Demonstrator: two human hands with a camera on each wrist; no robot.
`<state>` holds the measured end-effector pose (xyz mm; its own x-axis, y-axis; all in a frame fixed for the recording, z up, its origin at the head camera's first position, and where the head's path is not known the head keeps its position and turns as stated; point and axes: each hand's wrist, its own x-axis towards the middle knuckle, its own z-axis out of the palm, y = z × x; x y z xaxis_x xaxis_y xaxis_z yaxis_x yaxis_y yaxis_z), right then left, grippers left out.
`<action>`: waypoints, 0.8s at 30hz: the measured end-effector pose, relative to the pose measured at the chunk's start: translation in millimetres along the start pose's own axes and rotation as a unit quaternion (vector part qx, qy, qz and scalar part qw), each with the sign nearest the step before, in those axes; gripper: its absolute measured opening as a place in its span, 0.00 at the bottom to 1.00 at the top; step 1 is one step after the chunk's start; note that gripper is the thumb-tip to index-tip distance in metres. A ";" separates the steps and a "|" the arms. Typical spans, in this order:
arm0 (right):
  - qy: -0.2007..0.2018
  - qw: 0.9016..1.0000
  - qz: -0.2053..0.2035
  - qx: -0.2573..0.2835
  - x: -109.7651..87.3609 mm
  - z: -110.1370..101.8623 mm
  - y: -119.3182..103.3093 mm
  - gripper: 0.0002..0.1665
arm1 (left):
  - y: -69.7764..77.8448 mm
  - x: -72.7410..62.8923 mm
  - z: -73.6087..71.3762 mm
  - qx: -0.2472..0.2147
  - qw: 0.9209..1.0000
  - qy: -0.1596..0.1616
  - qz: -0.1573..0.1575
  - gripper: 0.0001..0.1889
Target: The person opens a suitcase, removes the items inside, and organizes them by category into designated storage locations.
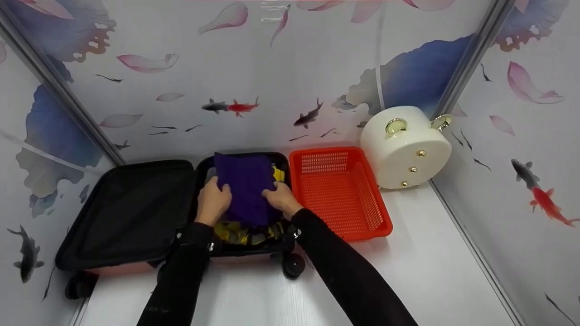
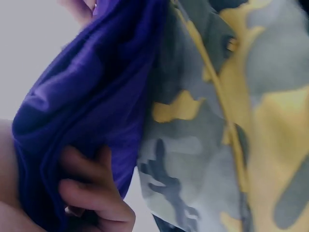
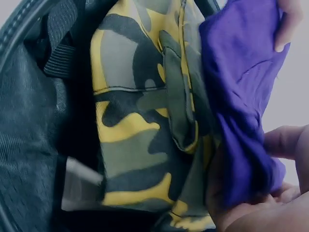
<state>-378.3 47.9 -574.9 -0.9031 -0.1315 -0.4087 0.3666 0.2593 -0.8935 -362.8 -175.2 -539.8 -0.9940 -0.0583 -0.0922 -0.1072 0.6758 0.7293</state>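
Both hands hold a folded purple cloth garment [image 1: 247, 185] over the right half of an open suitcase [image 1: 244, 250]. My left hand [image 1: 214, 201] grips its left edge, thumb on top; in the left wrist view curled fingers [image 2: 91, 186] show against the purple fabric. The right hand [image 1: 282, 199] pinches the opposite edge, with the thumb [image 3: 285, 141] on the near face in the right wrist view. Beneath the cloth lies a folded yellow, grey and black camouflage garment [image 3: 133, 140], filling much of the suitcase's dark-lined compartment [image 3: 34, 121].
The suitcase's black-lined other half [image 1: 136, 213] lies flat at the left. Right of the suitcase stands a red plastic basket [image 1: 340, 194], its mesh bottom visible. A white round case [image 1: 403, 149] with gold handles leans near the back right corner. Patterned walls enclose the white table [image 1: 444, 267].
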 end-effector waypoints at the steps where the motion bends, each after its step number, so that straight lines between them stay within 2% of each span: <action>1: -0.006 1.000 -0.009 0.007 -1.4 -3.6 -1.4 0.43 | 3.0 -0.9 0.2 -0.003 1.000 0.002 0.006 0.35; 3: -0.018 0.999 -0.023 0.017 -4.3 -13.3 -4.3 0.43 | 9.8 -3.1 0.9 -0.008 1.000 0.009 0.023 0.34; 5: -0.036 0.997 -0.035 0.051 -7.3 -25.3 -8.3 0.45 | 17.5 -6.5 1.1 -0.019 0.999 0.014 0.041 0.33; 9: -0.072 0.990 -0.032 0.119 -12.0 -50.0 -17.1 0.50 | 34.2 -12.7 1.4 -0.040 0.996 0.016 0.080 0.32; 11: -0.090 0.984 -0.025 0.149 -15.0 -62.1 -22.2 0.43 | 44.9 -14.9 2.9 -0.047 0.994 0.012 0.101 0.32; 13: -0.093 0.983 -0.023 0.159 -18.8 -73.4 -26.6 0.29 | 56.1 -17.1 5.2 -0.052 0.991 0.011 0.123 0.31; 15: -0.088 0.985 -0.030 0.147 -23.7 -84.7 -29.5 0.18 | 67.3 -19.5 8.3 -0.063 0.987 0.013 0.148 0.29; 16: -0.083 0.987 -0.038 0.135 -26.5 -90.5 -30.2 0.17 | 72.6 -20.7 10.1 -0.070 0.984 0.015 0.163 0.27; 20: -0.053 0.991 -0.086 0.091 -40.6 -115.3 -31.4 0.21 | 92.0 -24.0 19.7 -0.102 0.971 0.023 0.217 0.22; 24: -0.005 0.988 -0.138 0.075 -51.4 -142.5 -29.7 0.19 | 106.4 -25.1 31.9 -0.135 0.966 0.013 0.219 0.23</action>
<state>-374.5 183.4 -500.8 -0.9714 -0.1862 -0.1471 0.1365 0.0683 -0.9883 -348.6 -78.5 -481.6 -0.9451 0.1694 0.2796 0.3259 0.4227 0.8456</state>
